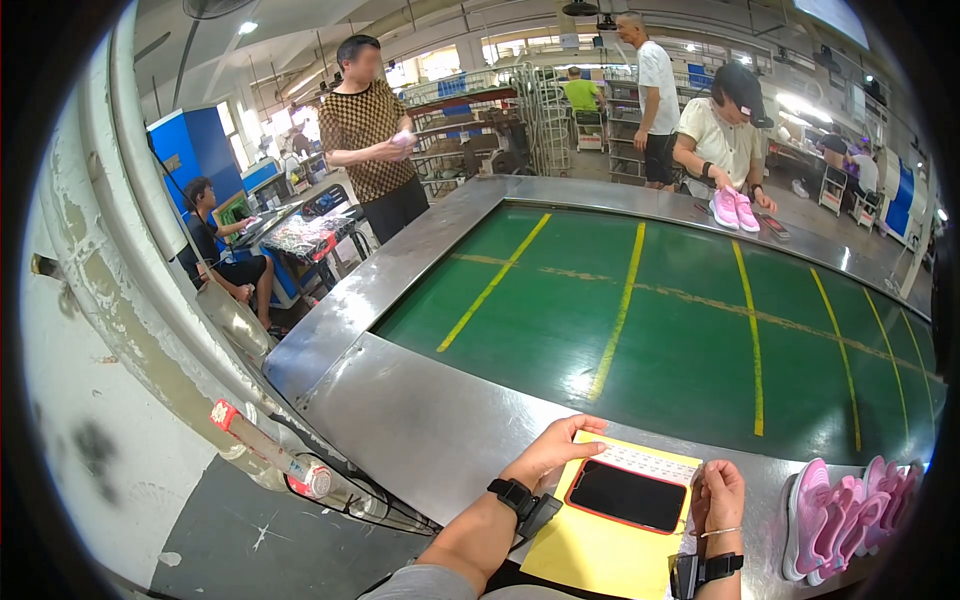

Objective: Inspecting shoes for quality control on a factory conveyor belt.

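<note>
A yellow sheet of paper lies at the near edge of the metal table, and a white sheet of small printed labels rests across its top. On top of the papers is a dark-screened phone in a red case. My left hand pinches the label sheet's upper left corner, thumb over the paper. Beside the right edge of the papers, my right hand is closed with fingertips together; whatever they hold is too small to make out. Pink shoes stand to the right of that hand.
Beyond the metal rim runs a green conveyor belt with yellow cross lines. Across it, a person in a cap handles a pink pair of shoes. Another person stands at the far left. A pipe borders my left side.
</note>
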`<state>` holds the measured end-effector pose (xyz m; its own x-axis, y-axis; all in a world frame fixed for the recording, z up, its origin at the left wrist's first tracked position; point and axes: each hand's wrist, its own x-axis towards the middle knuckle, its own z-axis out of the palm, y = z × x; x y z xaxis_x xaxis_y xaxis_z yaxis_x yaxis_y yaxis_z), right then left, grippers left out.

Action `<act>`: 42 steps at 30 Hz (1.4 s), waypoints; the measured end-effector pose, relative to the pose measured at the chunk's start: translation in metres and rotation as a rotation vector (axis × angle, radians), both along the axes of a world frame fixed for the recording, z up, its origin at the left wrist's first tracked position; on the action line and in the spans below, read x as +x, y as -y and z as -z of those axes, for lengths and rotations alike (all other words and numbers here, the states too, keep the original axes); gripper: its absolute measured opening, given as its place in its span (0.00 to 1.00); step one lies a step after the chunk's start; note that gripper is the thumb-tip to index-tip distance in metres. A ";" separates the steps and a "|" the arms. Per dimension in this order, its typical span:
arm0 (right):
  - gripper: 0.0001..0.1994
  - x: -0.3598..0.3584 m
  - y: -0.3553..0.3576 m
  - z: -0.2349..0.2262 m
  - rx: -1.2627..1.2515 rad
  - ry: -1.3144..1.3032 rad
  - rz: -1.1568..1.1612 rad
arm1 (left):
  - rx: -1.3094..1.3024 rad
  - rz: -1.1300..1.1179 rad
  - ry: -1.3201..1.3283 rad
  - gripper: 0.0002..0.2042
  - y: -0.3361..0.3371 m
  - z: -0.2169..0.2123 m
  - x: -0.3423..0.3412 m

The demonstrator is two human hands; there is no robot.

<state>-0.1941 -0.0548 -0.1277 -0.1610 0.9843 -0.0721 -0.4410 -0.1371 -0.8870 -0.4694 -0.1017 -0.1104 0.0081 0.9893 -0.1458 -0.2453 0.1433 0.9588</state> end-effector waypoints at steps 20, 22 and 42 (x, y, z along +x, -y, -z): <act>0.05 -0.004 0.002 -0.003 0.003 0.056 0.009 | 0.003 0.005 0.025 0.19 0.000 0.003 -0.004; 0.05 -0.006 0.002 -0.004 0.010 0.049 0.009 | -0.001 0.002 0.029 0.19 0.000 0.003 -0.006; 0.05 -0.010 0.003 0.003 0.005 0.041 -0.004 | -0.008 0.003 0.035 0.19 0.003 0.003 -0.011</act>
